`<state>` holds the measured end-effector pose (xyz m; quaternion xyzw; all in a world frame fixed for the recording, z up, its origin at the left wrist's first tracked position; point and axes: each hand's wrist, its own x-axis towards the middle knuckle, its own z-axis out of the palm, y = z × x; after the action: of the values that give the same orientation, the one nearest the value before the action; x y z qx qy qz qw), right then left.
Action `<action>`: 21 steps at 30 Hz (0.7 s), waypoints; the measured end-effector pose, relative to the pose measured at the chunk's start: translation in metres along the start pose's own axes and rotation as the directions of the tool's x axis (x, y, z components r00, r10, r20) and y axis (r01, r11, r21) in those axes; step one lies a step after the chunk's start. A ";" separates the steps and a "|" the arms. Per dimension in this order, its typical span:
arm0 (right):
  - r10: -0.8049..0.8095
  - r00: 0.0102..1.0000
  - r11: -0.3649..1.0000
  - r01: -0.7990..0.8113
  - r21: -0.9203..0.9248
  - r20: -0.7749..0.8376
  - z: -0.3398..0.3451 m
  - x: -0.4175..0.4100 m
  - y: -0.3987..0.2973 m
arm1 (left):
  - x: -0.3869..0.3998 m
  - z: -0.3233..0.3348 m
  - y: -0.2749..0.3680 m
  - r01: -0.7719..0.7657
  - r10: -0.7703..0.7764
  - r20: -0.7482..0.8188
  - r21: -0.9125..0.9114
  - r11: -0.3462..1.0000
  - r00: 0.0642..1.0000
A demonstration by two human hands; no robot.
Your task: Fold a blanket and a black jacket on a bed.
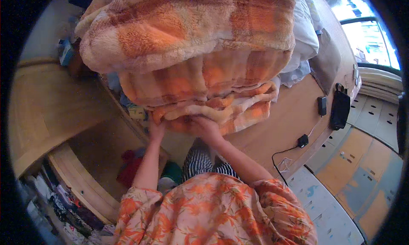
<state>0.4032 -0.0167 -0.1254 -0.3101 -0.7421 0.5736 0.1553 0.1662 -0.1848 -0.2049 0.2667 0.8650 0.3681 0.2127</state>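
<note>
A thick, fluffy orange, brown and cream plaid blanket (pixel 179 31) lies in heaped folds before me. At its near lower edge, my left hand (pixel 156 125) grips a corner of a fold, with its fingertips partly tucked into the cloth. My right hand (pixel 203 125) reaches under the same near edge, a short way to the right; the blanket hides most of its fingers, so its grip does not show clearly. White bedding (pixel 302 40) shows beside the blanket on the right.
An open drawer of clothes (pixel 76 213) is at the lower left, below a wooden surface (pixel 57 111). A red cloth (pixel 131 166) lies near my left forearm. On the right are a black bag (pixel 340 107), a black adapter (pixel 302 140) with a cable, and painted cabinets (pixel 354 168).
</note>
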 end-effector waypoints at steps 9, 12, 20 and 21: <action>0.804 0.523 0.581 -0.588 0.563 -0.283 -0.071 -0.143 0.173 | 0.012 0.004 0.027 -0.072 0.073 0.002 -0.154 0.985 0.997; 0.845 0.535 0.344 -0.528 0.776 -0.010 -0.090 -0.113 0.159 | 0.024 -0.016 0.046 0.369 -0.376 0.010 -0.207 0.906 0.927; 0.866 0.501 -0.076 0.100 0.992 0.016 -0.098 -0.076 0.128 | 0.030 -0.046 0.042 0.438 -0.418 0.450 -0.890 -0.130 0.789; 0.876 0.480 -0.030 0.173 0.984 -0.057 -0.109 -0.084 0.137 | 0.030 -0.022 0.074 0.372 -0.484 0.366 -0.924 -0.088 0.795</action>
<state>0.5700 0.0326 -0.2127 -0.5375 0.1101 0.7278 0.4114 0.1532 -0.1344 -0.1400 -0.2517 0.4317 0.7677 0.4012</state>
